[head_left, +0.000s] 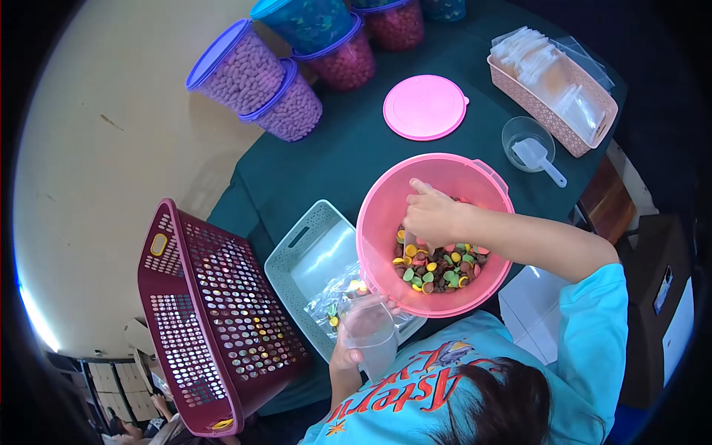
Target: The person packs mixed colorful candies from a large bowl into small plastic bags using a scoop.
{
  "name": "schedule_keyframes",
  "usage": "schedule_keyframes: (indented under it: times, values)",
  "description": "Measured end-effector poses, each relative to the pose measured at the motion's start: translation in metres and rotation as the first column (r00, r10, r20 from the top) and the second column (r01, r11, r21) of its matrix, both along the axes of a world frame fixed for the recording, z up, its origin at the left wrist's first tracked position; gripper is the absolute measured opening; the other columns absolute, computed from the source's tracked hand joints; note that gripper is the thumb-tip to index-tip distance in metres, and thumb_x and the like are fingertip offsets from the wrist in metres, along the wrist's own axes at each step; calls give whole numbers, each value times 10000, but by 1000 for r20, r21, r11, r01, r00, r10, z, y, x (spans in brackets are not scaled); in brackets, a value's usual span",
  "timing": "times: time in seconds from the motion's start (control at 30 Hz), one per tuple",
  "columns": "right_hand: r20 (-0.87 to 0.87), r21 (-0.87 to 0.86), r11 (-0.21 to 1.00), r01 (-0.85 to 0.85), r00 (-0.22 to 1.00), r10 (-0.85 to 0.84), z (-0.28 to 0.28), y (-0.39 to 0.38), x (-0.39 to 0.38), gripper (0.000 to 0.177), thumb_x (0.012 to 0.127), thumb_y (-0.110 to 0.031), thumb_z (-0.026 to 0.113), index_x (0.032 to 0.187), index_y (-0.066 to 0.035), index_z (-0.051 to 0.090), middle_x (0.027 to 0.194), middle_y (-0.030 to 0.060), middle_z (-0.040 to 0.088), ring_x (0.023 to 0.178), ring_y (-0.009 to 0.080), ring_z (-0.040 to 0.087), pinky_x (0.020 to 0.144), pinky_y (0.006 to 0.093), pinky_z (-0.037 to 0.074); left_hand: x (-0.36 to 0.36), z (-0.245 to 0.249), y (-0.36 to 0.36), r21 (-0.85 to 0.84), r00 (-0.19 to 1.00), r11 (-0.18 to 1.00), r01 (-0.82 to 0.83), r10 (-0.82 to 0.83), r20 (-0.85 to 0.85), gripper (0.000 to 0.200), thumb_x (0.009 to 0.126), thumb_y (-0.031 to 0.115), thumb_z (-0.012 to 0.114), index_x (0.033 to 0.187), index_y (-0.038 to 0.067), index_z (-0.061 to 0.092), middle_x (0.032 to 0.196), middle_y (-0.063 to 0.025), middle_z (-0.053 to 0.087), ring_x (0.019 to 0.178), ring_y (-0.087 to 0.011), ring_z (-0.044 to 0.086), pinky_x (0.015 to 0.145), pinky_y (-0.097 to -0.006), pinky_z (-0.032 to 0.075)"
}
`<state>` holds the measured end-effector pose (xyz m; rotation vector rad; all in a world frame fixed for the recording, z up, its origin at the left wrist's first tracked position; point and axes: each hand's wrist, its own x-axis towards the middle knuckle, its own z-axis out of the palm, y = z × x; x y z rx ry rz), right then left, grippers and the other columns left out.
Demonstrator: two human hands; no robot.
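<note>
My right hand (432, 216) is inside a pink bucket (386, 200), closed on a small scoop handle that dips into the multicoloured candies (441, 268) at the bottom. My left hand (345, 354) holds a small clear plastic bag (371, 330) just in front of the bucket's near rim. Beside the bag, a pale green tray (315, 245) holds a filled clear bag of candies (340, 295).
A maroon perforated basket (215, 311) stands on the left. The pink lid (424, 107) lies behind the bucket. Purple-lidded jars (245, 70) and red-filled jars (345, 59) stand at the back. A pink basket of sachets (552, 89) and a clear cup with a scoop (530, 148) sit at right.
</note>
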<state>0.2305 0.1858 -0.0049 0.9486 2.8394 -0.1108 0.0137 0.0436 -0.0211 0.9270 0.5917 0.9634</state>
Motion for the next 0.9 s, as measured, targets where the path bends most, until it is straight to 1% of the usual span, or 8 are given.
schedule_keyframes:
  times: [0.23,0.3,0.43,0.53,0.6,0.73,0.83,0.9]
  values:
    - [14,-159,986,59,998,-57,-1,7,2,169,595,-176,613,729,-78,640,692,70,602,779,206,566,892,411,257,9,3,-9,24,996,997,-78,79,-34,977,599,618,621,1230,-53,294,1178,-162,415,1089,-265,434,951,-399,309]
    - [-2,-295,954,62,998,-66,-3,7,3,151,577,-131,577,711,-95,637,664,77,595,716,202,563,860,404,258,7,0,-13,115,992,993,-17,31,-121,945,666,663,502,1217,-75,287,1153,-182,407,1007,-249,461,891,-377,346]
    - [30,-425,905,27,999,-15,-1,2,3,153,563,-95,539,683,-109,632,652,77,589,668,200,553,858,414,246,9,1,-19,92,997,995,-36,42,-64,936,677,640,497,1236,-72,263,1141,-181,405,1005,-244,452,897,-367,330]
    - [92,-488,866,108,993,-72,2,3,6,110,577,-134,525,639,-107,612,558,55,553,622,202,532,847,404,239,13,2,-15,34,999,999,-18,17,43,959,612,528,629,1278,-30,223,1186,-160,382,1082,-249,420,927,-372,314]
    - [59,-575,808,132,991,-120,2,5,7,116,561,-143,512,619,-98,601,563,56,554,622,213,532,803,389,265,18,5,-13,94,994,992,-89,81,79,937,618,551,556,1255,-62,246,1115,-182,411,981,-259,467,869,-380,365]
    - [154,-608,779,155,985,-76,9,6,7,193,570,-139,479,678,-64,620,650,84,582,646,220,547,723,385,361,10,5,-11,82,975,993,-86,67,213,952,599,488,617,1285,-32,211,1163,-168,401,1059,-241,438,914,-368,332]
    - [205,-691,675,258,966,-159,17,8,9,219,577,-145,479,702,-31,618,639,93,567,620,211,529,606,360,393,-4,4,-14,45,990,990,-132,130,50,888,599,442,648,1258,-30,286,1121,-152,440,1017,-231,471,894,-355,353]
    - [95,-708,681,186,981,-169,9,12,15,229,577,-152,490,705,-8,613,619,96,556,592,198,511,529,350,385,-10,4,-15,145,939,949,-280,302,-163,779,603,333,687,1212,-31,367,1071,-130,481,967,-219,503,880,-334,364]
